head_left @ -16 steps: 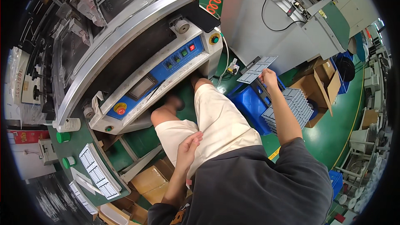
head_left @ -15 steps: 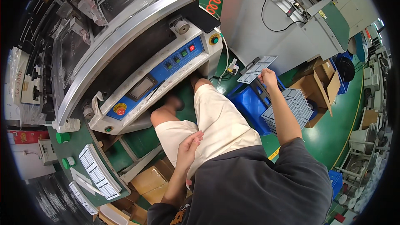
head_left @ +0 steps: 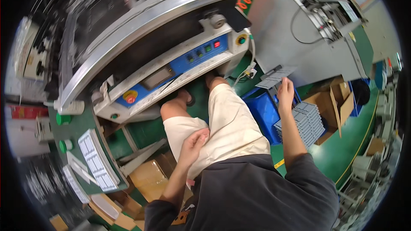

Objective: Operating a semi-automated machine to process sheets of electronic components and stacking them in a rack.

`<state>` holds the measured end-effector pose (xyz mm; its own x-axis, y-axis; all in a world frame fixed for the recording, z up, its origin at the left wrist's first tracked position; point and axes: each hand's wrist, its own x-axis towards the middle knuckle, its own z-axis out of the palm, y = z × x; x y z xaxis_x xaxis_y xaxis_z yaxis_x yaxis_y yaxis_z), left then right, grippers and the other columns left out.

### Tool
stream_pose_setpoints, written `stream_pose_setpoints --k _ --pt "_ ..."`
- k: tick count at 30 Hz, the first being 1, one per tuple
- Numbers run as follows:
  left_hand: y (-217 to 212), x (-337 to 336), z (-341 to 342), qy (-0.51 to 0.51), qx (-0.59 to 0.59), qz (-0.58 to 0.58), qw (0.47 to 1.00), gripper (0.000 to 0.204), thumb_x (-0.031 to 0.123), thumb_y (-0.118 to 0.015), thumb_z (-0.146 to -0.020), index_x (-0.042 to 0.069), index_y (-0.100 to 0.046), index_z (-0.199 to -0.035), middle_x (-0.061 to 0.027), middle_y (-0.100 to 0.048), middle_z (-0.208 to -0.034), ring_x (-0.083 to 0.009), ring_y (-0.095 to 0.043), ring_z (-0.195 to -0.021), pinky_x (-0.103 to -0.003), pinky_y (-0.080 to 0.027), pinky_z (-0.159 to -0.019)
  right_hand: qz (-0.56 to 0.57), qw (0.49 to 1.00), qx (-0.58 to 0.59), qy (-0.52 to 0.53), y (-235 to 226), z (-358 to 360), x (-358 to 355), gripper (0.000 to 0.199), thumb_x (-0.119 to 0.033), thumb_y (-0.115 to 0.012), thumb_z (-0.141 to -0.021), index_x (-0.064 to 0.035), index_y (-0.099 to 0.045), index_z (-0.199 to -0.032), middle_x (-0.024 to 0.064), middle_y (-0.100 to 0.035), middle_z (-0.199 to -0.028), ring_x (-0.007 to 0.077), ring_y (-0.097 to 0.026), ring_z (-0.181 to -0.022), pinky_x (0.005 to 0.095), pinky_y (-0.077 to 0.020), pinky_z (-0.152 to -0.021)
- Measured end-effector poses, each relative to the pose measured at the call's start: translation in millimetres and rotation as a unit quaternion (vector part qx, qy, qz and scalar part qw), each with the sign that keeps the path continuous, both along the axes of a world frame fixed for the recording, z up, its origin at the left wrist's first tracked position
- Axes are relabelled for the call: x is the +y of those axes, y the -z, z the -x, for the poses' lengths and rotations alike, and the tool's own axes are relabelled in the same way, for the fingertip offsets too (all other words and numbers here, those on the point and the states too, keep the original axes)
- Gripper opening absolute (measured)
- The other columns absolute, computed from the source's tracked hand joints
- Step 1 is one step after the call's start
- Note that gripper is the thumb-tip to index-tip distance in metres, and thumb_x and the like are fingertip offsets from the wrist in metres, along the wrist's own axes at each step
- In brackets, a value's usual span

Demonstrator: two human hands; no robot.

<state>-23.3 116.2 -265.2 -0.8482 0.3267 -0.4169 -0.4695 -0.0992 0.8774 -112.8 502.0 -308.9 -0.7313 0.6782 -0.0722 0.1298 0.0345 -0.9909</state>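
Note:
My left hand (head_left: 194,146) rests against the leg of my cream shorts (head_left: 231,132), its fingers curled together with nothing visible in them. Out to the right, my right hand (head_left: 285,95) is raised beside a thin grey panel (head_left: 274,78), fingertips near its lower right edge and loosely apart. The panel is blurred and tilted, its far end beside a dark bar. Below it is a dark upright rack piece by a blue bin (head_left: 263,113). A stack of similar grey panels (head_left: 305,123) leans in a fanned pile under my right forearm.
A large machine with a blue control panel (head_left: 188,62) fills the upper left. A grey cabinet machine (head_left: 282,30) stands at upper right. Open cardboard boxes (head_left: 342,107) lie on the right. The green table (head_left: 85,124) at left holds white printed sheets (head_left: 96,160) and green-lidded jars (head_left: 64,117).
My view has shifted, moving the scene rightward. My right hand has drawn back slightly from the panel it was gripping. My left hand's fingers have curled in against my shorts.

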Motion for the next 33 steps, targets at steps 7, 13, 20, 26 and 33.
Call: stream_pose_setpoints --k 7,13,20,26,33 --pt "-28.1 -86.9 11.7 -0.142 0.163 0.238 0.947 0.027 0.010 -0.053 -0.095 -0.002 -0.059 -0.119 -0.0075 -0.061 -0.118 -0.0129 -0.055 -0.107 -0.027 -0.042 -0.095 0.064 0.898 -0.090 -0.426 -6.7 -25.0 -177.5 0.019 -0.021 -0.054 -0.097 -0.0062 -0.063 -0.105 -0.0075 -0.048 -0.070 0.0020 -0.039 -0.059 0.0187 -0.0315 -0.052" --pt "-111.4 -187.5 -27.7 -0.313 0.361 0.678 0.559 0.037 0.006 -0.060 -0.088 0.002 -0.056 -0.124 -0.0186 -0.057 -0.125 -0.0359 -0.050 -0.121 -0.040 -0.040 -0.102 0.138 0.772 -0.102 -0.611 -17.0 -43.7 -261.2 0.019 -0.016 -0.054 -0.096 -0.0038 -0.062 -0.109 -0.0061 -0.050 -0.073 0.0025 -0.042 -0.065 0.0176 -0.0347 -0.058" --pt "-90.4 -227.2 -93.2 -0.302 0.162 0.815 0.467 0.041 0.012 -0.062 -0.087 -0.001 -0.054 -0.125 -0.0225 -0.052 -0.131 -0.0357 -0.049 -0.122 -0.040 -0.040 -0.101 0.120 0.708 -0.142 -0.681 -7.6 -57.4 -269.7 0.019 -0.014 -0.054 -0.096 -0.0034 -0.061 -0.110 -0.0046 -0.051 -0.075 0.0038 -0.044 -0.068 0.0187 -0.0374 -0.061" --pt "-81.5 -226.7 -107.7 -0.307 0.179 0.796 0.491 0.040 0.011 -0.063 -0.086 0.000 -0.055 -0.124 -0.0208 -0.058 -0.124 -0.0334 -0.056 -0.115 -0.039 -0.045 -0.095 0.120 0.721 -0.143 -0.667 -14.2 -60.5 -269.4 0.019 -0.013 -0.054 -0.096 -0.0031 -0.060 -0.111 -0.0042 -0.050 -0.075 0.0042 -0.044 -0.067 0.0188 -0.0376 -0.062" --pt "-84.0 -226.5 -119.9 -0.274 0.209 0.800 0.491 0.032 0.002 -0.062 -0.079 0.001 -0.063 -0.112 -0.0148 -0.065 -0.114 -0.0255 -0.062 -0.107 -0.036 -0.049 -0.088 0.081 0.683 -0.101 -0.718 -25.1 -62.3 -308.4 0.019 -0.012 -0.054 -0.096 -0.0028 -0.059 -0.112 -0.0028 -0.052 -0.075 0.0051 -0.048 -0.069 0.0197 -0.0401 -0.064"
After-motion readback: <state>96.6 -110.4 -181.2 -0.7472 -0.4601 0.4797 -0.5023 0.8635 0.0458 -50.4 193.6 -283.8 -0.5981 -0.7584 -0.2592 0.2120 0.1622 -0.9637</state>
